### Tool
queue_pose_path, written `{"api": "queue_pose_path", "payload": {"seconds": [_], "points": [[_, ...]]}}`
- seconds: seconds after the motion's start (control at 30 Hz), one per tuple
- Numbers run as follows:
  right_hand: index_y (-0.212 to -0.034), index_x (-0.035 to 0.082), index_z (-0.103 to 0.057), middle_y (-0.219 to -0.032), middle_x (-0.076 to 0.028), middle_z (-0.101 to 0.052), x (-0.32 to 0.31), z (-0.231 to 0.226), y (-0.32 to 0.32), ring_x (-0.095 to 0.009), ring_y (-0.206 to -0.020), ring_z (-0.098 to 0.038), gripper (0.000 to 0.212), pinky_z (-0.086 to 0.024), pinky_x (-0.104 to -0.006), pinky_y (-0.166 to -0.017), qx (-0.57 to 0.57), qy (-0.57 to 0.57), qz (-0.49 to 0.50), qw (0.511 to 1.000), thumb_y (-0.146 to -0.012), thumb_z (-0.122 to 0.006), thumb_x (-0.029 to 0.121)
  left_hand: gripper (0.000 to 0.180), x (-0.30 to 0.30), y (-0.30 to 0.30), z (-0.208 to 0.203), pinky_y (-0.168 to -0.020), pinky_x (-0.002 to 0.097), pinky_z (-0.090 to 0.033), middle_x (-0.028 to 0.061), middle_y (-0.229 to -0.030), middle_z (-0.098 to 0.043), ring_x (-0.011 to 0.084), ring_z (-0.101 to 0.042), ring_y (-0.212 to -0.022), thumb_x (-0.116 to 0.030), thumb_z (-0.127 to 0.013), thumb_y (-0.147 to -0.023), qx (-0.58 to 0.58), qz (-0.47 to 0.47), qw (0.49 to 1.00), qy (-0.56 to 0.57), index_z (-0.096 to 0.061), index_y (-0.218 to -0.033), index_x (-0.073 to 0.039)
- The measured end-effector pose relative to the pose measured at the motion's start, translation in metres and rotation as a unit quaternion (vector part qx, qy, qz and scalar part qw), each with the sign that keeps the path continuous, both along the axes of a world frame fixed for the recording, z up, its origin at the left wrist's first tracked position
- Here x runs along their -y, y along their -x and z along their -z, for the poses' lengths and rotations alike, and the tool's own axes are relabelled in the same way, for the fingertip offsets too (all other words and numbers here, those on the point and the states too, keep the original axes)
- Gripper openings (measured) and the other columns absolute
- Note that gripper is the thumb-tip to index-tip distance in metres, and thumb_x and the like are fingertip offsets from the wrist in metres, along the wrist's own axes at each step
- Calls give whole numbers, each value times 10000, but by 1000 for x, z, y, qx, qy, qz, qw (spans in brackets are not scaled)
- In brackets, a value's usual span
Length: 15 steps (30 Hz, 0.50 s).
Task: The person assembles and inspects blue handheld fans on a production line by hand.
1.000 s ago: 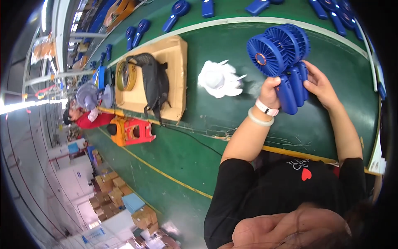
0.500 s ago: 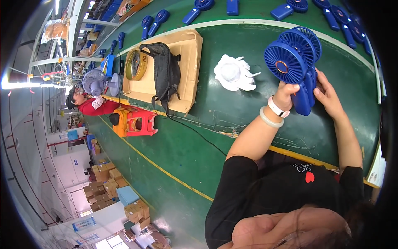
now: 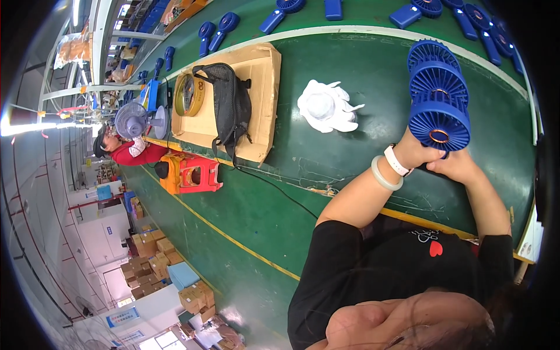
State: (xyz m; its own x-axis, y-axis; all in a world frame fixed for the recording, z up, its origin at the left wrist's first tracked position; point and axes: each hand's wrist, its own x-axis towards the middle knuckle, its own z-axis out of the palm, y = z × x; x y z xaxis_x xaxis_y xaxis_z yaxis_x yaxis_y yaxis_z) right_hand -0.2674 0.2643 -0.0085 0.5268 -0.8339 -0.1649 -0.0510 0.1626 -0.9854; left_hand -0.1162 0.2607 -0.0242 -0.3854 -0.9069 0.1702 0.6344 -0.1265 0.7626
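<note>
Three blue handheld fans (image 3: 438, 87) stand together in a stack, their round grilles one behind another and tilted toward me. My left hand (image 3: 415, 150), with a white watch and a pale bangle on its wrist, is closed around them below the nearest grille. From the other side my right hand (image 3: 458, 165) grips the same fans, its thumb close to the left one. The fan heads hide the handles and most of my fingers. On the green worktable (image 3: 361, 157), left of the fans, lies a crumpled white cloth-like bundle (image 3: 326, 106).
A cardboard tray (image 3: 265, 105) holds a black bag (image 3: 231, 105) and a roll of yellowish tape (image 3: 198, 95). More blue fans (image 3: 224, 26) lie along the green strip beyond the pale rail. Farther left are a grey desk fan (image 3: 133, 119), a red stool (image 3: 201, 175) and a person in red (image 3: 140, 153).
The fans have turned in my hands: the grilles now tip toward me and cover the handles, which showed before. My hands have come closer together beneath them.
</note>
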Motion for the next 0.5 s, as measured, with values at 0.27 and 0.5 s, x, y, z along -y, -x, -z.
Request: {"api": "queue_pose_path", "payload": {"seconds": [0.27, 0.5], "points": [[-1284, 18, -370, -1198, -91, -497, 20, -8, -1, -185, -1074, -508, 848, -402, -326, -932, 98, -94, 136, 981, -557, -775, 183, 965, 12, 1, 7, -1091, 443, -105, 283, -1434, -89, 401, -70, -1349, -461, -590, -783, 286, -59, 938, 186, -31, -1404, 23], [-1352, 31, -300, -1306, -230, -419, 55, 16, 44, -350, -1165, -472, 834, -354, -488, -1010, 429, -237, 108, 865, -732, -614, 492, 908, 6, 16, -16, -1064, 539, -94, 265, -1457, -107, 495, 4, -1333, -393, -711, -685, 469, -51, 782, 408, -269, -1384, -19]]}}
